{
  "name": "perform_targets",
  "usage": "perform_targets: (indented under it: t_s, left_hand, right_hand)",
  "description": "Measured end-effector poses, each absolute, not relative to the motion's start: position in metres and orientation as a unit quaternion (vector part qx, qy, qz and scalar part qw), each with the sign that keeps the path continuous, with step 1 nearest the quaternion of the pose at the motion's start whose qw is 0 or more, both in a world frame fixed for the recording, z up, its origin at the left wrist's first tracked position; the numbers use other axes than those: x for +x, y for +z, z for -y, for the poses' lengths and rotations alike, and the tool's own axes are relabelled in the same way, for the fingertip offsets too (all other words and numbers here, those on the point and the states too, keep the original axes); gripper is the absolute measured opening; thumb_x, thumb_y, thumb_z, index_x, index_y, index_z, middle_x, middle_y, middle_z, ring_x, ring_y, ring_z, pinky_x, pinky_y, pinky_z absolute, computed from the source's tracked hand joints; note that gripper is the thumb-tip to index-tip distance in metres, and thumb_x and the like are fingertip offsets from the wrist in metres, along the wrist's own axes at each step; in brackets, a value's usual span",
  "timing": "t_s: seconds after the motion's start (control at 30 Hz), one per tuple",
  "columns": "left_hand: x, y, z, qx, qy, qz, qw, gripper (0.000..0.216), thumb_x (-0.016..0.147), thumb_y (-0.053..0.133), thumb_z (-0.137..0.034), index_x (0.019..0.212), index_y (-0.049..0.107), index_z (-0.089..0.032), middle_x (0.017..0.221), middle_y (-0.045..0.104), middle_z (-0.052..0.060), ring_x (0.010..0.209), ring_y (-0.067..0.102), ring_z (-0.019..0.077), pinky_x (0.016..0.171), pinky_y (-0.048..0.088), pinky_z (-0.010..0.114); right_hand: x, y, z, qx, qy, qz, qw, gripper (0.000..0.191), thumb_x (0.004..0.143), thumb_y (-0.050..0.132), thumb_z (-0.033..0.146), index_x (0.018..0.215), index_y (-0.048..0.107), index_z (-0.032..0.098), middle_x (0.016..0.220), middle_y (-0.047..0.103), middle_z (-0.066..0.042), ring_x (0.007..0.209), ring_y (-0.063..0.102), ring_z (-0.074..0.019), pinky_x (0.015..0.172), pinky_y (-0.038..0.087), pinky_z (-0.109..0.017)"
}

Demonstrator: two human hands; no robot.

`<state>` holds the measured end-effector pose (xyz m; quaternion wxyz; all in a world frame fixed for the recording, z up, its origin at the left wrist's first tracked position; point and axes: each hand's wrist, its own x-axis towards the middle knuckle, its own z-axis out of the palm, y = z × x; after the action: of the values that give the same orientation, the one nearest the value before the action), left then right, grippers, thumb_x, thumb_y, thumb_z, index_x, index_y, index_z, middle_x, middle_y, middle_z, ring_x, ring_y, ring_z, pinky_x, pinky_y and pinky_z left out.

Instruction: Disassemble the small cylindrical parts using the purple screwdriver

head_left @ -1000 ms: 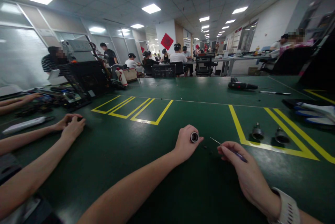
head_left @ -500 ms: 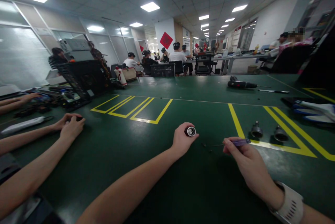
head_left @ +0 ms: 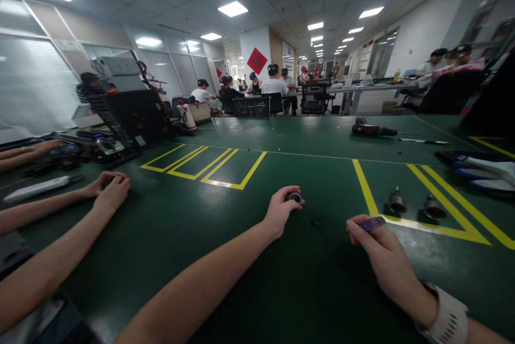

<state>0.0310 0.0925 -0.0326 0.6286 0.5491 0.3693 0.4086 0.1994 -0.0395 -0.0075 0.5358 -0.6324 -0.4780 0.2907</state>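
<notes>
My left hand (head_left: 281, 211) is closed around a short round metal part (head_left: 295, 198) with a ring-shaped open end, and the thumb lies across that end. Between the fingers of my right hand (head_left: 376, 247) is a small screwdriver (head_left: 372, 223) with a clear purple handle. Its thin shaft points left and down toward the green tabletop, apart from the left hand. A tiny dark piece (head_left: 316, 223), too small to name, lies between the two hands. Beyond the right hand, two bell-shaped metal parts, one on the left (head_left: 397, 202) and one on the right (head_left: 434, 207), stand near yellow tape.
A power drill (head_left: 373, 129) and a pen (head_left: 423, 141) lie farther back on the green table (head_left: 225, 247). White and blue gloves (head_left: 485, 172) are at the right. On the left, a co-worker's hands (head_left: 108, 191) rest near a white tool (head_left: 38, 189).
My left hand has turned the round metal part, and the thumb has come over its open end. In my right hand, the screwdriver's shaft now slopes lower.
</notes>
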Motion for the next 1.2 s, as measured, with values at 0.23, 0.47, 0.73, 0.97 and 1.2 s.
perform_targets:
  t_s: [0.23, 0.47, 0.73, 0.97, 1.2]
  left_hand:
    - [0.0307, -0.0279, -0.09, 0.542, 0.411, -0.362, 0.638, 0.04, 0.073, 0.053, 0.002, 0.108, 0.057, -0.017, 0.114, 0.054, 0.008, 0.093, 0.062, 0.0178, 0.084, 0.052, 0.034]
    - [0.0314, -0.0286, -0.0905, 0.538, 0.416, -0.361, 0.638, 0.036, 0.073, 0.054, 0.002, 0.103, 0.059, -0.017, 0.112, 0.056, 0.008, 0.094, 0.063, 0.018, 0.085, 0.052, 0.035]
    - [0.0301, -0.0265, -0.0888, 0.544, 0.411, -0.364, 0.634, 0.034, 0.075, 0.053, 0.001, 0.103, 0.058, -0.017, 0.111, 0.056, 0.008, 0.096, 0.062, 0.0185, 0.086, 0.052, 0.035]
    - [0.0316, -0.0281, -0.0899, 0.551, 0.408, -0.366, 0.63, 0.033, 0.074, 0.053, 0.001, 0.101, 0.059, -0.016, 0.111, 0.057, 0.008, 0.094, 0.063, 0.0178, 0.085, 0.053, 0.035]
    - [0.0315, -0.0318, -0.0922, 0.55, 0.409, -0.366, 0.63, 0.033, 0.073, 0.054, 0.001, 0.101, 0.06, -0.016, 0.108, 0.059, 0.007, 0.094, 0.063, 0.0181, 0.085, 0.053, 0.035]
  right_hand:
    - [0.2003, -0.0098, 0.0387, -0.633, 0.292, 0.466, 0.545, 0.026, 0.071, 0.059, 0.045, 0.062, 0.06, 0.021, 0.055, 0.054, 0.0, 0.056, 0.05, -0.0176, 0.051, 0.039, -0.03]
    - [0.2017, -0.0073, 0.0396, -0.654, 0.282, 0.445, 0.544, 0.027, 0.071, 0.058, 0.048, 0.064, 0.06, 0.021, 0.056, 0.054, 0.0, 0.056, 0.05, -0.0183, 0.052, 0.039, -0.031]
    - [0.2013, -0.0096, 0.0405, -0.648, 0.258, 0.444, 0.563, 0.03, 0.072, 0.056, 0.051, 0.07, 0.059, 0.021, 0.059, 0.053, 0.0, 0.057, 0.049, -0.0184, 0.054, 0.039, -0.032]
    - [0.1996, -0.0097, 0.0398, -0.647, 0.278, 0.482, 0.522, 0.028, 0.074, 0.056, 0.048, 0.07, 0.061, 0.021, 0.06, 0.057, 0.0, 0.058, 0.053, -0.0193, 0.054, 0.04, -0.031]
    - [0.2001, -0.007, 0.0383, -0.667, 0.256, 0.492, 0.498, 0.028, 0.074, 0.055, 0.048, 0.066, 0.06, 0.022, 0.057, 0.056, 0.0, 0.055, 0.052, -0.0192, 0.052, 0.038, -0.031]
